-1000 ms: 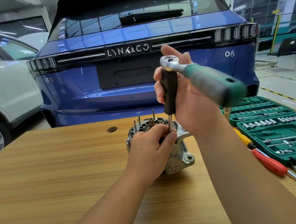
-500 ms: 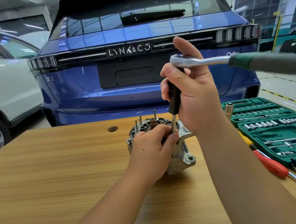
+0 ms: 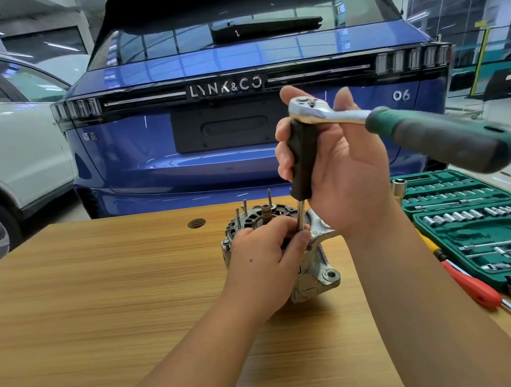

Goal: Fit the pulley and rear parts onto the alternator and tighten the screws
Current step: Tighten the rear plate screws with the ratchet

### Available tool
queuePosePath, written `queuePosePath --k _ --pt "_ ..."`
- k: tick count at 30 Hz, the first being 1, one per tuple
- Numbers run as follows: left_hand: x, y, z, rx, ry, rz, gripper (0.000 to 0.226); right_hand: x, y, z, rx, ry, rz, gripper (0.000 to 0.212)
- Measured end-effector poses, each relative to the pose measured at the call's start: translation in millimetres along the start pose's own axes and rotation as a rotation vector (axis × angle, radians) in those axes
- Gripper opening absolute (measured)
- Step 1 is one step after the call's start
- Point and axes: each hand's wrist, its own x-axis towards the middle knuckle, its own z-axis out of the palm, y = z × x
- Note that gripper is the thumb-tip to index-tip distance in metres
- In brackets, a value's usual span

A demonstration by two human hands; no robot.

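We see the alternator [image 3: 285, 253] standing on the wooden surface [image 3: 102, 304], studs up. Left hand [image 3: 264, 261] grip clamped on its housing, thumb beside the driver shaft. Right hand [image 3: 339, 165] grip clamped on the black extension handle [image 3: 302, 157], upright, topped by the ratchet [image 3: 398, 124]. Green socket case [image 3: 478, 226] just right

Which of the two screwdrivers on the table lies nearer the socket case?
The yellow-handled screwdriver: it lies right against the green socket case's left edge, while the red-handled screwdriver lies in front of it, nearer the camera.
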Motion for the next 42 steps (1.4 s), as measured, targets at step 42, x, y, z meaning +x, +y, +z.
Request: queuePosePath --k 42 --pt "-1 3 -1 0.078 0.010 0.020 0.019 -1 10 4 -0.330 0.141 -0.313 0.039"
